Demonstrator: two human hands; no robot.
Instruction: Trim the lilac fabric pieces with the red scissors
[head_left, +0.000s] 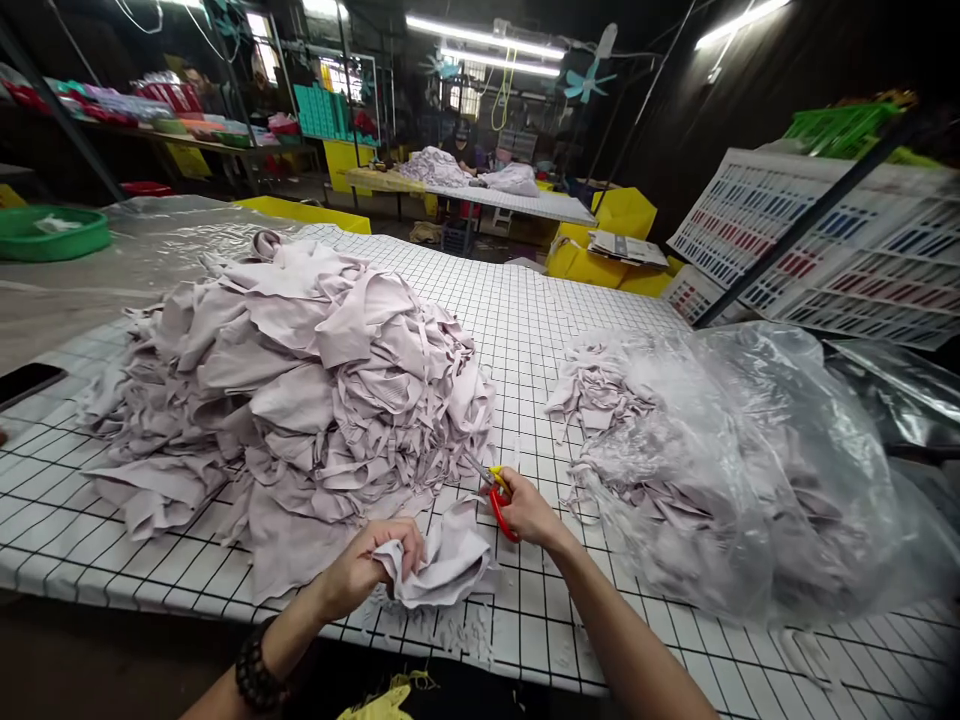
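My left hand pinches the edge of a pale pinkish-grey piece of fabric near the front of the table. In my right hand is a pair of scissors with one red and one yellow handle, its blades pointing up and left toward a large heap of the same fabric. The scissors are close to the far edge of the held piece; whether they touch it I cannot tell. Small thread scraps lie below the fabric.
A clear plastic bag with more fabric lies on the right of the grid-patterned table. At the left are a dark phone and a green basin. White crates stand at back right. A person sits behind another table.
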